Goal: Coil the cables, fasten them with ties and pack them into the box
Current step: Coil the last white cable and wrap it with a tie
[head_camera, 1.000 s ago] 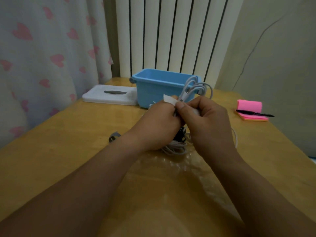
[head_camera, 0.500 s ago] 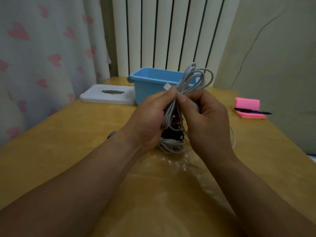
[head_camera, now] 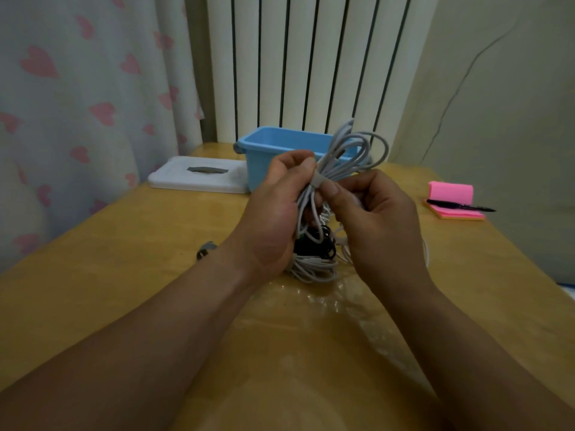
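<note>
Gripping coiled white cable (head_camera: 348,150) upright in left hand (head_camera: 273,219); pinching white tie (head_camera: 319,181) around it with right hand (head_camera: 379,219), near blue box (head_camera: 264,154).

A single wide-angle camera, worn on the head, looks forward and down onto the table (head_camera: 124,259). It faces the radiator (head_camera: 311,73) beyond the far edge. The left hand (head_camera: 273,219) and right hand (head_camera: 379,225) sit near the lens at mid-frame.

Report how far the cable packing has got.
Done: one white cable is coiled. In hand: left hand grips it while right hand pinches the tie round it. Left: put it in the blue box, then handle the black cable and white bundle on the table.
</note>
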`<state>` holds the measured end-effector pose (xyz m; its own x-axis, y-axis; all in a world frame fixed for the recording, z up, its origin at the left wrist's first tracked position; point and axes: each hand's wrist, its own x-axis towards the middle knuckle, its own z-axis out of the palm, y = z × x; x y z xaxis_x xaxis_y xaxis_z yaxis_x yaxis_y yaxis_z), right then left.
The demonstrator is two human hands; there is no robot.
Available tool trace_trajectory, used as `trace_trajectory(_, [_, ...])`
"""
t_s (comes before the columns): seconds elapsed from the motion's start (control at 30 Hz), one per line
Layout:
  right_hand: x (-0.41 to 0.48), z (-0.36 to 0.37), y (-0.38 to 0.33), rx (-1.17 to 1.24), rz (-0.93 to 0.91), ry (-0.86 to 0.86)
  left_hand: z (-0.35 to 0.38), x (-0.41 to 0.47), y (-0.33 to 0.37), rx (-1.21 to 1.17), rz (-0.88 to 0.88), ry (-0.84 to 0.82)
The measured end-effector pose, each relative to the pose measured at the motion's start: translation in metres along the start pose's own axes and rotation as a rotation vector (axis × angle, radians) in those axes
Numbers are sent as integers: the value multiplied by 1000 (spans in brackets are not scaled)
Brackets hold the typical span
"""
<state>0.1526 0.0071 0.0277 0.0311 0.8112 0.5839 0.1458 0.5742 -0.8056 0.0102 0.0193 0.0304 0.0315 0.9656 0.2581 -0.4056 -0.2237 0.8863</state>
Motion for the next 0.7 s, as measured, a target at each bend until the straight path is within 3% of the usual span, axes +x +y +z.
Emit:
trace_trajectory(0.37, [5, -9, 0, 38, 24, -94, 8, -9, 8, 174, 26, -110])
trace_trajectory(0.7, [1, -5, 2, 64, 15, -43, 9, -10, 9, 246, -8, -65])
